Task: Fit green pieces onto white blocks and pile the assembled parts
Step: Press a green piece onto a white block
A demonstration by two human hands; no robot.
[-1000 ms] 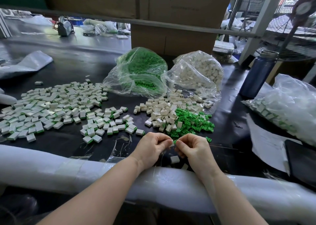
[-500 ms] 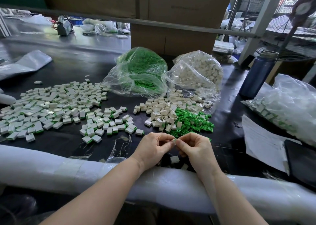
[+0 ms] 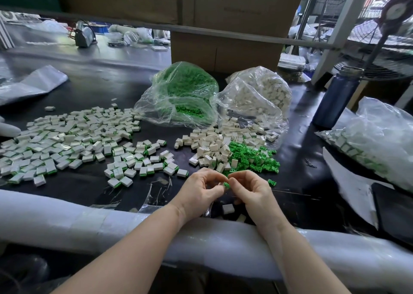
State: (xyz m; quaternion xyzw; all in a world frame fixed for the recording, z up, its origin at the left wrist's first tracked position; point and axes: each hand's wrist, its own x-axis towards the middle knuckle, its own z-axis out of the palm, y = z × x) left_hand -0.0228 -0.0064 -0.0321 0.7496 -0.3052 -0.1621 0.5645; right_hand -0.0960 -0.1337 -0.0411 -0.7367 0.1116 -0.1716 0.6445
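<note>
both hands meet just above the black table's [image 3: 93, 88] near edge: the right hand [image 3: 250, 191] pinches a small green plastic piece [image 3: 226, 184] at its fingertips, while the left hand [image 3: 201, 193] curls round something hidden, probably a white block, held close so the two can be pressed together. loose white blocks [image 3: 210, 148] and green pieces [image 3: 252, 155] lie just beyond within reach; assembled parts [image 3: 67, 142] spread to the left. two clear plastic bags behind hold green pieces [image 3: 183, 92] and white blocks [image 3: 257, 92].

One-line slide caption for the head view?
Both hands, left hand and right hand, pinch a green piece near loose white blocks.
</note>
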